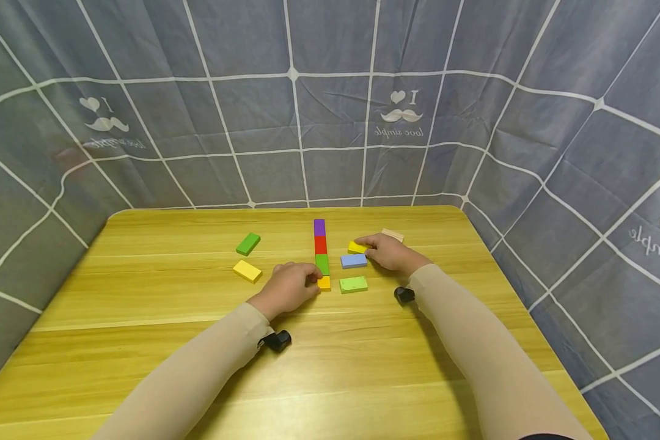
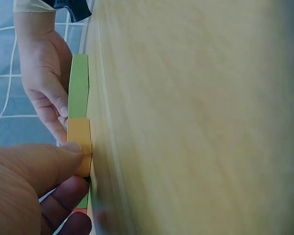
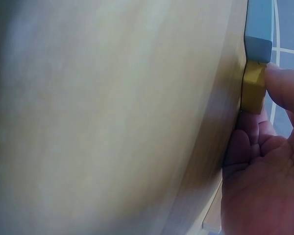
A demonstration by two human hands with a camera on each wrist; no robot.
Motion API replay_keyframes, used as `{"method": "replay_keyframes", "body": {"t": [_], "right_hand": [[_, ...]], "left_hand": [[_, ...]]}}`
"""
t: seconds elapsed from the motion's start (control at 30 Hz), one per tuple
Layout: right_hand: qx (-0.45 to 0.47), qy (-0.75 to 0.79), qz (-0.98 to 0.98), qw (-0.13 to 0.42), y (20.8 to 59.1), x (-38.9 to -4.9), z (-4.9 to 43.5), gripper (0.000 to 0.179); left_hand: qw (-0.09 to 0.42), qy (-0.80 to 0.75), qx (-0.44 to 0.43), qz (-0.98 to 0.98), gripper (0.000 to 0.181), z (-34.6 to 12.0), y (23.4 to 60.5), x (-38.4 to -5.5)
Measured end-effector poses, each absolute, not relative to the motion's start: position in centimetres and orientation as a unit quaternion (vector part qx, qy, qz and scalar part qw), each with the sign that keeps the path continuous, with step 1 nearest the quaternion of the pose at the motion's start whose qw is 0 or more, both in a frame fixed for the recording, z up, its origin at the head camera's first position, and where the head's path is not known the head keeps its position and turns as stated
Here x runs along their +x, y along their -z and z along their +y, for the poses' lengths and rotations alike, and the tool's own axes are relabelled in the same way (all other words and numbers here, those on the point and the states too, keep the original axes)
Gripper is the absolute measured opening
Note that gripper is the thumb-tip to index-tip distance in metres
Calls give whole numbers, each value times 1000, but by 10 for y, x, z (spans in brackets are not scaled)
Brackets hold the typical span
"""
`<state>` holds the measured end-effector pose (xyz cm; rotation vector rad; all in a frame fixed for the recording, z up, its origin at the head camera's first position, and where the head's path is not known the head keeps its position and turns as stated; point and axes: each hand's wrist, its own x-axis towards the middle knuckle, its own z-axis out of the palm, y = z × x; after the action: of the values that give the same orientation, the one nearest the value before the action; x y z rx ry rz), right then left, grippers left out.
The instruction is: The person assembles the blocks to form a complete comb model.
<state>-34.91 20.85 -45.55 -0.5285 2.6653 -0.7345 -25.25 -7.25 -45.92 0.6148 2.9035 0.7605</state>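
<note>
A row of blocks runs toward me along the table: purple (image 1: 319, 227), red (image 1: 321, 245), green (image 1: 322, 264) and an orange block (image 1: 324, 283) at the near end. My left hand (image 1: 289, 287) pinches the orange block; its thumb lies on that block (image 2: 79, 132) in the left wrist view. To the right of the row, my right hand (image 1: 392, 252) grips a yellow block (image 1: 356, 247) by its right end. The right wrist view has the thumb against this yellow block (image 3: 254, 87), fingers curled at its far side.
Near the right hand lie a blue block (image 1: 354, 261), a light green block (image 1: 353, 285) and a pale wooden block (image 1: 393, 234). Left of the row are a green block (image 1: 248, 244) and another yellow block (image 1: 247, 271). A grey checked curtain (image 1: 330, 116) surrounds the wooden table (image 1: 330, 379).
</note>
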Motion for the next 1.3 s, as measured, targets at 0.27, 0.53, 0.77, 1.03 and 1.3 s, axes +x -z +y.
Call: {"method": "replay_keyframes", "body": {"t": [0.27,0.53,0.77,1.03,1.3], "right_hand": [[-188,258,934,162,456,-350,209,47],[-190,255,934,163,455,-350,208,47],[-189,254,935,162,454,-349,208,47],[-191,249,935,162,453,-347,207,48],[-189,250,935,165,453,-348,207,48]], "left_hand": [[33,-250,201,947,20,-72,461,-254],[28,-248,199,948,20,-73,461,-254],[30,-246,197,949,24,-73,460,-253],[34,-239,199,950,23,-72,458,-252],[34,-238,196,951,21,-71,456,-252]]}}
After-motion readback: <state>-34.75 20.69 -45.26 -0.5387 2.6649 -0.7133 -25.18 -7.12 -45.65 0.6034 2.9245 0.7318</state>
